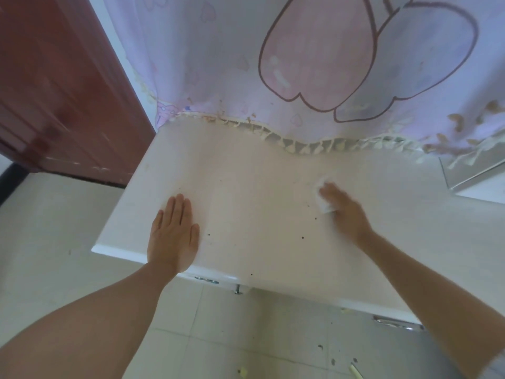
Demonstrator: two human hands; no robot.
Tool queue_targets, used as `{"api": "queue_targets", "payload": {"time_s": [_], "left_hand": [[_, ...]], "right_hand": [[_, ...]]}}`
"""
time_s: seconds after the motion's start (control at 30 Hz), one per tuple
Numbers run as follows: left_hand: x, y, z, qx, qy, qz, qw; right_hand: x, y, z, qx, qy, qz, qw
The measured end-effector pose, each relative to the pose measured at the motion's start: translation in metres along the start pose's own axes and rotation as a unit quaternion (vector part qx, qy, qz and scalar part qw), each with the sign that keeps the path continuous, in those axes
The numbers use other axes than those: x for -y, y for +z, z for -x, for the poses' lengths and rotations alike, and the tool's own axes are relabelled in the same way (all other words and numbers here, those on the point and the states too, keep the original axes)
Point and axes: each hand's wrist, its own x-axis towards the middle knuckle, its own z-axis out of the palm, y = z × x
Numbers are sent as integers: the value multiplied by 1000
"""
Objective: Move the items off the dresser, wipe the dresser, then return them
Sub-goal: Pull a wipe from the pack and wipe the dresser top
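The right hand [345,212] presses a wipe [322,196] under closed fingers on the dresser [246,173] — dark specks [302,237] lie just leftward, toward the flat left hand [173,233], fingers together.

2 hands [172,236], 1 white wipe [322,199], 1 dresser [259,170], 1 curtain [273,64]

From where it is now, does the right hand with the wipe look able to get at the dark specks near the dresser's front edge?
Probably yes. The right hand presses the white wipe just behind the dark specks; bare dresser top lies between.
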Motion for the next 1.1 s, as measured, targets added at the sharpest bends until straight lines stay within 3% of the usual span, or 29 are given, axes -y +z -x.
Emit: {"api": "queue_targets", "payload": {"time_s": [0.1, 0.33, 0.4, 0.47, 0.57, 0.7, 0.87, 0.93, 1.0, 1.1], "left_hand": [[0, 1, 1, -9, 5, 8, 1000], [0, 1, 1, -16, 8, 14, 1000], [0, 0, 1, -16, 7, 14, 1000], [-1, -1, 1, -18, 7, 16, 1000], [-2, -3, 1, -12, 4, 32, 999], [0, 0, 2, -15, 14, 12, 1000], [24, -21, -8, 56, 87, 33, 994], [68, -29, -19, -6, 160, 8, 987], [110, -28, -29, 22, 122, -30, 992], [128, -14, -32, 39, 93, -6, 995]], "right_hand": [[47, 38, 51, 80, -158, -31, 984], [102, 49, 108, 205, -299, -45, 931], [114, 45, 104, 177, -234, -124, 948], [109, 34, 70, 42, -114, -163, 979], [68, 9, 14, -99, 23, -59, 993], [20, 12, 4, -76, 221, 51, 971], [27, 35, 0, -34, 214, 70, 974], [42, 34, -11, -39, 197, 67, 977], [71, 47, -25, -60, 141, 63, 986], [135, 90, -34, -37, -34, 49, 998]]}}
